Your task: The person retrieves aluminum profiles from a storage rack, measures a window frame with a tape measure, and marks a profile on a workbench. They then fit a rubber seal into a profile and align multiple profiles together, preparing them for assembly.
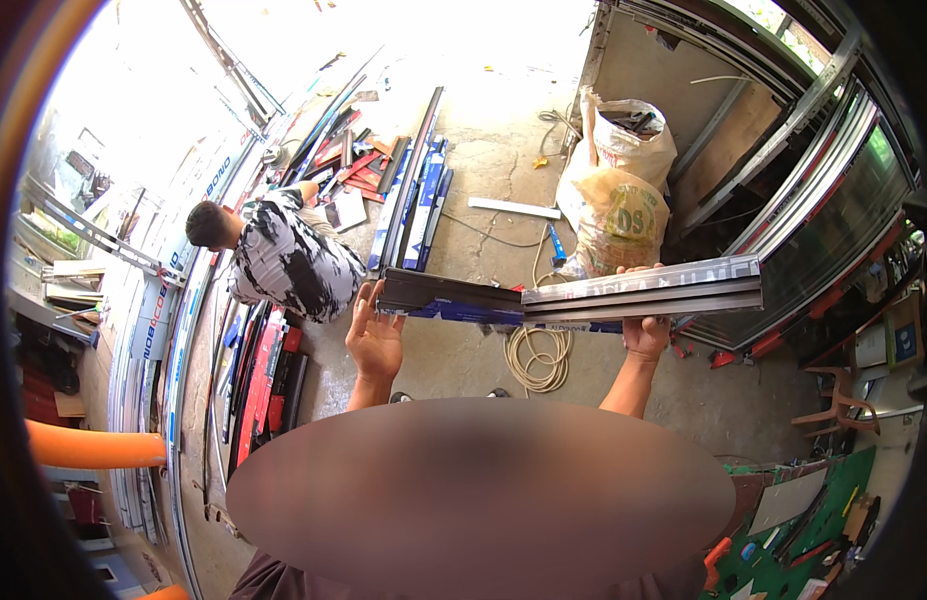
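Observation:
In front of me two long metal profiles meet end to end at a slight angle. The dark profile (449,294) on the left has blue film along its lower edge. The right one is a grey profile (674,293) with clear printed film on its upper face. My left hand (375,338), palm up and fingers partly spread, supports the outer end of the dark profile. My right hand (644,333) is wrapped round the grey profile from below, fingertips showing above its far edge. How the two pieces join is unclear.
A person (294,245) in a black-and-white shirt crouches at left beside long profiles (414,190) and red offcuts (359,170). Full sacks (619,205), a white bar (514,208) and a coiled hose (537,360) lie ahead. Framed panels (834,240) lean at right, near a brown chair (836,402).

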A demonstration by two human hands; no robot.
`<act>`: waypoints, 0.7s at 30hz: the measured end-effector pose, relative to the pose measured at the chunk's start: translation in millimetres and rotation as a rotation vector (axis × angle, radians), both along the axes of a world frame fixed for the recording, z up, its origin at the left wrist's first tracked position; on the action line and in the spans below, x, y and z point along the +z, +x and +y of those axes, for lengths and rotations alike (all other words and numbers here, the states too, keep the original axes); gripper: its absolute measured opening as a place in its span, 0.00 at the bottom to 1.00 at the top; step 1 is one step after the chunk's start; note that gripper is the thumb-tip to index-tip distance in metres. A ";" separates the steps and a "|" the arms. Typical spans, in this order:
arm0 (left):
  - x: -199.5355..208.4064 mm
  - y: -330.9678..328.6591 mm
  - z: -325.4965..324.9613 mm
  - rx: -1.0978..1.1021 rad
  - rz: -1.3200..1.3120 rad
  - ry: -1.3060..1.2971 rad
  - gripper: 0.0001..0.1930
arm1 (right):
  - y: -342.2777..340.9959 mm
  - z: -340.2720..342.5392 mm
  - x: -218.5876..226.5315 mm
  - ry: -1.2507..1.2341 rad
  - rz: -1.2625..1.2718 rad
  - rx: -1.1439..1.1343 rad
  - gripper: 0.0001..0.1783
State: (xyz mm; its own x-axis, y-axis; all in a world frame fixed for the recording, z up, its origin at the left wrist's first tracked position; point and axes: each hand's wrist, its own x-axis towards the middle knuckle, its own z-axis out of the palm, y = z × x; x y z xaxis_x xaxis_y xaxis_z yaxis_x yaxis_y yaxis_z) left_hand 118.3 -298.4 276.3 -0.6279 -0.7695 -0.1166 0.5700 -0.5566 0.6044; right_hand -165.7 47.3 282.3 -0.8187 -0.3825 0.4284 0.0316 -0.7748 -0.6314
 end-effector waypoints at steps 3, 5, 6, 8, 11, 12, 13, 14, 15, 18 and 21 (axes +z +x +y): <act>-0.8 -0.5 -1.5 -0.006 0.002 0.004 0.19 | -0.6 -0.3 0.0 -0.005 -0.013 0.005 0.58; -2.0 -0.6 -2.6 -0.003 -0.001 0.006 0.19 | -1.0 -0.4 -0.4 -0.009 -0.017 0.009 0.58; -2.7 -0.7 -3.1 -0.010 -0.003 -0.006 0.19 | -1.3 -0.7 -0.7 -0.011 -0.016 0.010 0.58; -3.9 -1.0 -3.7 -0.007 0.005 0.011 0.20 | -1.8 -0.7 -1.2 -0.012 -0.017 0.011 0.59; -4.6 -1.2 -4.2 -0.013 0.004 -0.007 0.20 | -2.9 -0.8 -1.8 -0.012 -0.019 0.013 0.59; -4.7 -1.3 -4.3 -0.018 0.000 -0.012 0.20 | -3.2 -0.8 -2.1 -0.013 -0.018 0.014 0.59; -4.7 -1.5 -4.4 -0.015 -0.008 -0.019 0.20 | -3.5 -0.7 -2.5 -0.013 -0.017 0.016 0.59; -4.8 -1.5 -4.5 -0.011 -0.006 -0.013 0.20 | -3.7 -0.6 -2.9 -0.016 -0.018 0.019 0.59; -4.9 -2.1 -4.8 -0.011 -0.016 -0.023 0.20 | -4.5 -0.7 -3.3 -0.019 -0.019 0.022 0.59; -5.4 -2.5 -5.3 -0.021 -0.011 -0.023 0.21 | -6.5 -0.8 -4.4 -0.019 -0.014 0.025 0.58; -5.4 -2.5 -5.5 -0.042 -0.004 -0.026 0.24 | -8.0 -1.5 -4.7 -0.027 -0.006 0.032 0.59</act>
State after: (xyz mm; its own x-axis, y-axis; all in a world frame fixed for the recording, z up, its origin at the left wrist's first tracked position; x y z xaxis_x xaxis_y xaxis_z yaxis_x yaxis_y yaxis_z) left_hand 115.8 -303.9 270.8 -0.6594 -0.7451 -0.0997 0.5436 -0.5642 0.6215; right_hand -173.7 45.8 277.6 -0.8088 -0.3965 0.4344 0.0600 -0.7904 -0.6097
